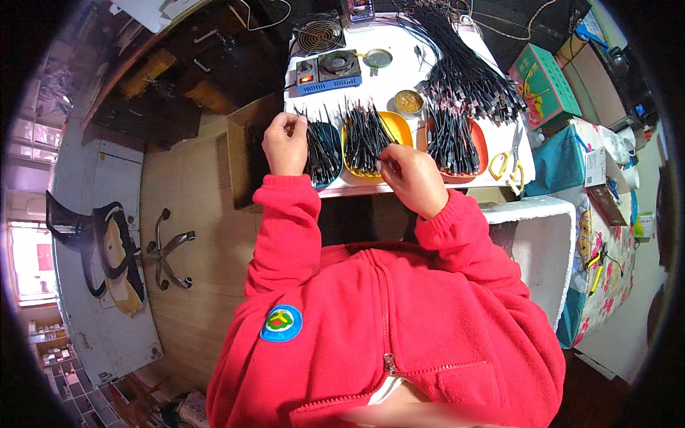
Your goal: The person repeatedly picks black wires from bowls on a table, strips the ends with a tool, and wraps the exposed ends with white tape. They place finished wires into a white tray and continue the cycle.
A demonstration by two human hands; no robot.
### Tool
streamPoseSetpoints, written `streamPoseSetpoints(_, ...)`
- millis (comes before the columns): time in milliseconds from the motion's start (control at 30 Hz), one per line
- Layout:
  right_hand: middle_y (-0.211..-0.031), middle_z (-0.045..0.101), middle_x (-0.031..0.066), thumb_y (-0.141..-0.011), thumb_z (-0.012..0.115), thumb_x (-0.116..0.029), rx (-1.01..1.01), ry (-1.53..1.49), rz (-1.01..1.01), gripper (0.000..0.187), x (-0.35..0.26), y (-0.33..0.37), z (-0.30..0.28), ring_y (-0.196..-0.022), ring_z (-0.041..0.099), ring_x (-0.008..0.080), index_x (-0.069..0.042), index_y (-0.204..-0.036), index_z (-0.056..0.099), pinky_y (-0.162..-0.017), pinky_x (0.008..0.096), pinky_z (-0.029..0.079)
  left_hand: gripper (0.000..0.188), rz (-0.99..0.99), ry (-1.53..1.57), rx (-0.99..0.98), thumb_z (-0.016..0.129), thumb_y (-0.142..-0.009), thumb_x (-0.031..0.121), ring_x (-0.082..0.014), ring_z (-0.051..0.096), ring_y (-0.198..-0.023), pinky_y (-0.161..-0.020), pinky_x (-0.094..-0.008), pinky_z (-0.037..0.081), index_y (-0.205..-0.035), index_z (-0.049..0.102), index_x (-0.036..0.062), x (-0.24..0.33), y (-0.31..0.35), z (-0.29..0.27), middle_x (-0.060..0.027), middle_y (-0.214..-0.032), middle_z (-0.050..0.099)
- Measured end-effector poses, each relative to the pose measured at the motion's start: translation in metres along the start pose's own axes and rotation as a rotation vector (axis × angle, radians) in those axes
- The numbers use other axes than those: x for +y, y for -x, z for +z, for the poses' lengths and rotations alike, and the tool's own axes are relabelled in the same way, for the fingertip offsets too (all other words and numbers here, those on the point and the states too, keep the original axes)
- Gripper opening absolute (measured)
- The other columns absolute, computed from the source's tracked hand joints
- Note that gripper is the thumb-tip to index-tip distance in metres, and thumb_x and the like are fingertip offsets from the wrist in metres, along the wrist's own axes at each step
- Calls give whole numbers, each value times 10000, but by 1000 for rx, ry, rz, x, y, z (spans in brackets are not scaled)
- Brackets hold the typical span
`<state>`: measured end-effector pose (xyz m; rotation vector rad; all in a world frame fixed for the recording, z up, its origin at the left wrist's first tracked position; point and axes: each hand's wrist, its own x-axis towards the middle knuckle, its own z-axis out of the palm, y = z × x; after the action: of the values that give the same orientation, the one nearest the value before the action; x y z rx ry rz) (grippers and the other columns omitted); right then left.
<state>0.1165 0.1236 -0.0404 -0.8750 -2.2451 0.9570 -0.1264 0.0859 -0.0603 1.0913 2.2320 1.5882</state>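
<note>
Three trays of short black cables stand in a row at the white table's near edge: a dark blue tray [330,180], a yellow tray [404,127] and an orange-red tray [481,146]. At the left side of the blue tray is my left hand [285,146], its fingers curled together; what is between the fingertips is too small to tell. My right hand [416,180] reaches over the near right part of the yellow tray. Its thumb and forefinger pinch at a black cable beside the pile of black cables [365,139].
Behind the trays are a blue solder pot [328,84], a fan [320,37], a round lid [378,58] and a tin of amber material [409,102]. A large black cable bundle [467,78] lies far right. Yellow-handled scissors [508,164] rest near a white foam box [564,214].
</note>
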Motion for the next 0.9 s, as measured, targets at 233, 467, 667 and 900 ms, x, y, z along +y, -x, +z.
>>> streamPoseSetpoints(233, -777, 646, 166, -821, 631, -120, -37, -42, -18, 125, -2, 3, -1, -731, 643, 340, -15, -888, 619, -641, 401, 504, 77, -454, 638, -253, 514, -925, 52, -101, 521, -507, -447, -198, 390, -946, 557, -8, -3, 6, -9, -116, -799, 621)
streamPoseSetpoints(467, -779, 653, 179, -829, 623, -122, -34, -48, -20, 123, -3, 8, -1, -721, 644, 351, -6, -869, 623, -625, 399, 503, 201, -521, 824, -365, 460, -928, 48, -101, 427, -426, -387, -213, 289, -1075, 526, -71, -14, 3, -11, -111, -685, 580)
streamPoseSetpoints(667, -774, 644, 182, -822, 628, -128, -40, -44, -16, 125, 0, 6, 4, -725, 638, 354, -15, -877, 624, -622, 405, 497, 196, -69, 351, -3, 495, -947, 98, -177, 679, -657, -504, -251, 500, -938, 623, -51, -6, -15, 12, -135, -845, 681)
streamPoseSetpoints(900, -742, 655, 131, -860, 620, -113, -89, -41, -49, 136, -2, 7, -2, -625, 635, 233, 9, -920, 627, -574, 320, 483, 195, -42, -49, -149, 557, -899, 64, -177, 682, -723, -647, -288, 580, -968, 640, -99, -2, -9, 27, -135, -856, 680)
